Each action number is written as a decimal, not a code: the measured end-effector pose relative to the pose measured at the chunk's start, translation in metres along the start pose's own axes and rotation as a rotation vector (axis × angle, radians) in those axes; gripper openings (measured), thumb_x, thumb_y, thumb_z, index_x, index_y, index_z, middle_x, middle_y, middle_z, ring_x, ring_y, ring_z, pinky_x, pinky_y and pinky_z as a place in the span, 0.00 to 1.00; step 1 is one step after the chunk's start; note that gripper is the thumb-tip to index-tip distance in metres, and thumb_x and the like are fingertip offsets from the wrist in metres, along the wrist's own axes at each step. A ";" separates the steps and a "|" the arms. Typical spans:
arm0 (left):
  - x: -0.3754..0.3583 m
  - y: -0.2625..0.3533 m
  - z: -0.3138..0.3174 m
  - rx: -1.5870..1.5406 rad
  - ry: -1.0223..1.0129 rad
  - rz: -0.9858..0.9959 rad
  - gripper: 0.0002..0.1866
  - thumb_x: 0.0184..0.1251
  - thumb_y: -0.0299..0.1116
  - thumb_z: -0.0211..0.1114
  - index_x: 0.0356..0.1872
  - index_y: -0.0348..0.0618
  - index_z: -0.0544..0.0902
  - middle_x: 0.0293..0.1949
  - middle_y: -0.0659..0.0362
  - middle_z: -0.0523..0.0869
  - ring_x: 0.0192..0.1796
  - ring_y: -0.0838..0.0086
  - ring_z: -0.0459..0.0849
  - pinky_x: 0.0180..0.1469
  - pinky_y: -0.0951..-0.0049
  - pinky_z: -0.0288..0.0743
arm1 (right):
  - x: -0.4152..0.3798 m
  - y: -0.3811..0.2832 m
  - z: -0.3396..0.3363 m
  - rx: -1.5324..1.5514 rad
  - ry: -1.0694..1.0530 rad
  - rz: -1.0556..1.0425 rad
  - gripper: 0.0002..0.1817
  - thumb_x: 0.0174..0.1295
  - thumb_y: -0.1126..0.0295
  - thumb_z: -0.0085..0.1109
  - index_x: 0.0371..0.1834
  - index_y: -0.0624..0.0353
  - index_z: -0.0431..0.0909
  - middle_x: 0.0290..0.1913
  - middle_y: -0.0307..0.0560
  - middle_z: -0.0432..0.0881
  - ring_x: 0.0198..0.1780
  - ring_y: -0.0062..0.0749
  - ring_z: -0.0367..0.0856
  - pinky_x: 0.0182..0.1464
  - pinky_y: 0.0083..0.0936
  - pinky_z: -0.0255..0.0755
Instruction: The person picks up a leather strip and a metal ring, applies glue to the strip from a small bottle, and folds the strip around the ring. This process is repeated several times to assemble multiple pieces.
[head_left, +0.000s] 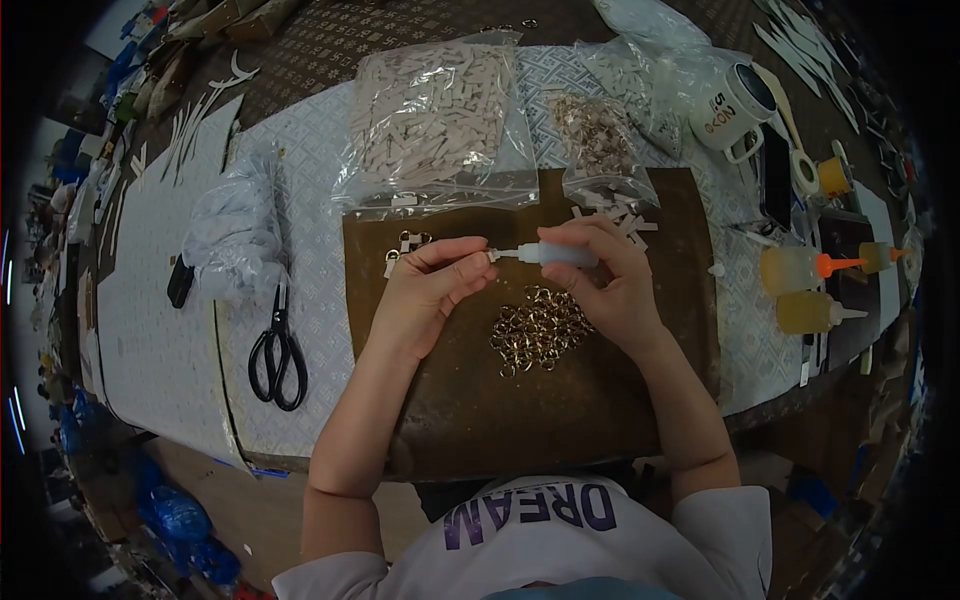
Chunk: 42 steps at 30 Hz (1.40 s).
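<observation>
My right hand (pixel 605 275) is closed round a small pale glue bottle (pixel 562 254), held sideways with its nozzle pointing left. The nozzle tip meets the fingertips of my left hand (pixel 440 285), which pinch a small piece (pixel 491 256) too little to make out well. Just below, a pile of gold metal rings (pixel 540 330) lies on the brown mat (pixel 480 420). A few rings with pale strips (pixel 405 243) lie beyond my left hand. Loose pale strips (pixel 635 226) are behind my right hand.
Bags of pale strips (pixel 430 115) and of small brownish parts (pixel 597 135) lie at the back. Black scissors (pixel 278 355) and a plastic bundle (pixel 235 230) are at left. A white mug (pixel 725 110), a phone (pixel 775 175) and bottles of yellowish liquid (pixel 800 312) stand or lie at right.
</observation>
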<state>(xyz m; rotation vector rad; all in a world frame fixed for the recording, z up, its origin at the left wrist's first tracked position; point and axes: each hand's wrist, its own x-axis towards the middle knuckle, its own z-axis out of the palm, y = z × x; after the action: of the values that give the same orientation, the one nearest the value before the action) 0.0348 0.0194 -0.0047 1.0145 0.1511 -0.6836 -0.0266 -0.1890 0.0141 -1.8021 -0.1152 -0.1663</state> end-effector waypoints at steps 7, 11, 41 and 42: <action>0.000 -0.001 0.001 0.013 0.019 -0.004 0.13 0.57 0.23 0.66 0.43 0.33 0.80 0.38 0.54 0.84 0.39 0.71 0.84 0.45 0.76 0.79 | 0.000 -0.001 0.002 -0.153 0.057 -0.108 0.17 0.51 0.79 0.65 0.46 0.59 0.78 0.41 0.43 0.75 0.38 0.25 0.78 0.36 0.19 0.74; 0.001 -0.004 0.001 0.033 0.010 0.017 0.13 0.57 0.23 0.66 0.43 0.33 0.80 0.38 0.55 0.84 0.39 0.71 0.84 0.45 0.76 0.79 | -0.001 -0.004 0.002 -0.239 0.074 -0.141 0.16 0.51 0.79 0.64 0.45 0.58 0.78 0.40 0.43 0.75 0.37 0.27 0.79 0.34 0.20 0.78; 0.000 -0.003 0.003 0.088 -0.032 0.009 0.10 0.57 0.23 0.66 0.41 0.36 0.81 0.37 0.56 0.85 0.37 0.74 0.84 0.41 0.79 0.78 | 0.000 0.004 -0.007 0.772 0.073 0.333 0.21 0.68 0.62 0.50 0.60 0.61 0.68 0.44 0.40 0.78 0.37 0.18 0.73 0.43 0.17 0.68; 0.000 -0.003 0.003 0.089 -0.035 0.011 0.10 0.57 0.23 0.66 0.41 0.36 0.81 0.37 0.56 0.85 0.37 0.74 0.84 0.41 0.79 0.78 | 0.000 0.006 -0.007 0.812 0.079 0.347 0.21 0.68 0.63 0.50 0.61 0.60 0.67 0.45 0.40 0.78 0.38 0.18 0.73 0.43 0.17 0.68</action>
<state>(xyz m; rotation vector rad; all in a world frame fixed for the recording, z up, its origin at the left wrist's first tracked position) 0.0323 0.0157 -0.0052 1.0873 0.0855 -0.7027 -0.0260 -0.1976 0.0097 -0.9808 0.1697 0.0587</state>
